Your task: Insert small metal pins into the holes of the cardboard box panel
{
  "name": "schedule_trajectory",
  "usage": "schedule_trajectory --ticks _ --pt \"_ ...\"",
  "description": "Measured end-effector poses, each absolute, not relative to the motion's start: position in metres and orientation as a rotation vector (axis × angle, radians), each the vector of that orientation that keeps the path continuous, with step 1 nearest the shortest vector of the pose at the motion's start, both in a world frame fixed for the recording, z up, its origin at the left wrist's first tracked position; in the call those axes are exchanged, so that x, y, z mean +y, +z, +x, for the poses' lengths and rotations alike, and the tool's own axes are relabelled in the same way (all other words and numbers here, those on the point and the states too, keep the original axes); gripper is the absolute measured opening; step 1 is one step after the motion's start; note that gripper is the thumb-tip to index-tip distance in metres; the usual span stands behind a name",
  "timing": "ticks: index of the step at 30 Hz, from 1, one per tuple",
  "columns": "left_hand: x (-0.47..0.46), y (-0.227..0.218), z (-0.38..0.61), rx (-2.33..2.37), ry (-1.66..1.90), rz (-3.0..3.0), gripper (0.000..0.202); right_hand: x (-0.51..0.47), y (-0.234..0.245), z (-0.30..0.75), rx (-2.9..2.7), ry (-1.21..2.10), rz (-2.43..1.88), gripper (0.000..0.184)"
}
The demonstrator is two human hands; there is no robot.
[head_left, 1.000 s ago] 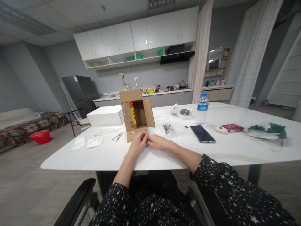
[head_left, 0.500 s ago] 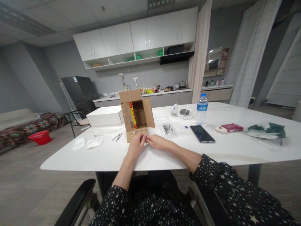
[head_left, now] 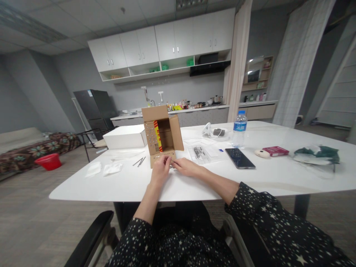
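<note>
My left hand [head_left: 160,170] and my right hand [head_left: 187,167] meet at the front of an open cardboard box [head_left: 177,135]. Its lower flap [head_left: 155,159] lies toward me, with small shiny studs in a row along it. More studs dot the box's left flap [head_left: 150,137] beside a red and yellow strip. The fingers of my left hand are pinched at the flap's right edge. Closed too, my right hand has its fingertips close to the left ones. A small dark, thin bit shows between the hands, too small to name. Thin metal tools [head_left: 141,161] lie left of the flap.
White tissues [head_left: 112,169] and a white box [head_left: 125,136] are on the left. To the right lie a clear plastic case [head_left: 200,154], a phone [head_left: 239,158], a water bottle [head_left: 239,129], a maroon pack [head_left: 276,151] and a green bundle [head_left: 319,154].
My fingertips have drawn slightly apart, and a thin dark bit now shows between them. The whole view has shifted a little; the things on the table stay in place.
</note>
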State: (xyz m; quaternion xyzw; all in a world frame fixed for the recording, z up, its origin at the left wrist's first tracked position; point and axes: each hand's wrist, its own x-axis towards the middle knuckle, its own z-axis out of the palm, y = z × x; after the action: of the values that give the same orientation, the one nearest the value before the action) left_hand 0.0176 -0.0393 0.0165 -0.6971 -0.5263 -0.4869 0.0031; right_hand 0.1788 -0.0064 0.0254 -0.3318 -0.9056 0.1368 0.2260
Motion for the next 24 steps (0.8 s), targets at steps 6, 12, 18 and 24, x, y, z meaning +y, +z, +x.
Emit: schedule_trajectory --ticks 6,12,18,24 --pt "-0.0403 0.0182 0.0183 -1.615 -1.554 -2.170 0.023 -0.0097 0.0292 0.1802 -2.509 0.391 -0.937 0.035" --pt "-0.0406 0.0181 0.0187 -1.613 -1.514 -2.245 0.022 -0.0107 0.0304 0.1809 -2.495 0.391 -0.958 0.040" --pt "-0.0449 0.0218 0.0200 -1.678 -1.580 -2.151 0.026 -0.0099 0.0286 0.1798 -2.508 0.334 -1.064 0.037" --pt "-0.0425 0.0203 0.0179 -1.754 -1.589 -2.120 0.026 -0.0095 0.0273 0.1794 -2.513 0.307 -1.094 0.031"
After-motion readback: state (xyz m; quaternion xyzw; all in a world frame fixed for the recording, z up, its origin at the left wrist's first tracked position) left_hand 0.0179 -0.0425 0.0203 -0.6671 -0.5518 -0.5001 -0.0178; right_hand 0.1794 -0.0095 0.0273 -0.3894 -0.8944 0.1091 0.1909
